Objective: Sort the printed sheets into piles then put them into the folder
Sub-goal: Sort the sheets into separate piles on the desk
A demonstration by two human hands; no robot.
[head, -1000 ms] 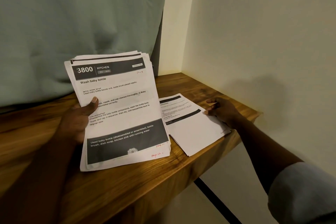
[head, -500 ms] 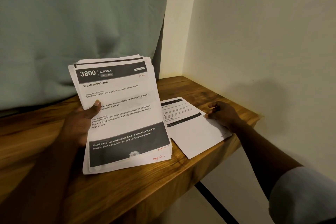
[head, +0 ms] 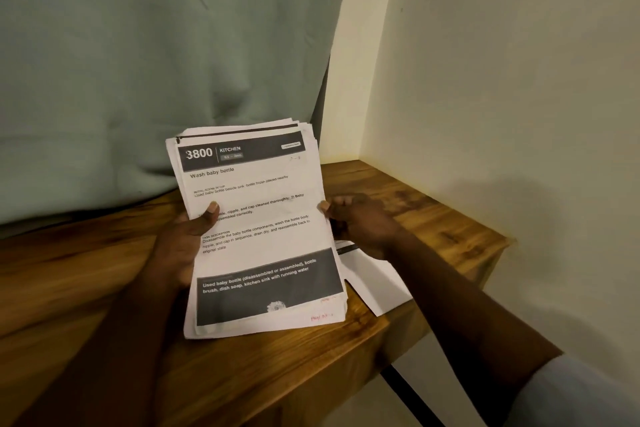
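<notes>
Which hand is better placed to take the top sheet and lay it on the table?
Right hand: it pinches the stack's right edge, beside the sheet on the table; the left hand supports the stack.

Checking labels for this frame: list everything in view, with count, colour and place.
stack of printed sheets: one, white with dark grey bands, centre, held in both hands
loose sheet: at least one, white, flat on the table, right of the stack, partly hidden
table: one, brown wood, lower frame
curtain: one, grey-green, upper left
wall: cream, right
sleeve: one, pale blue, bottom right
left hand: one, grips the stack's left edge
right hand: one, pinches the stack's right edge
</notes>
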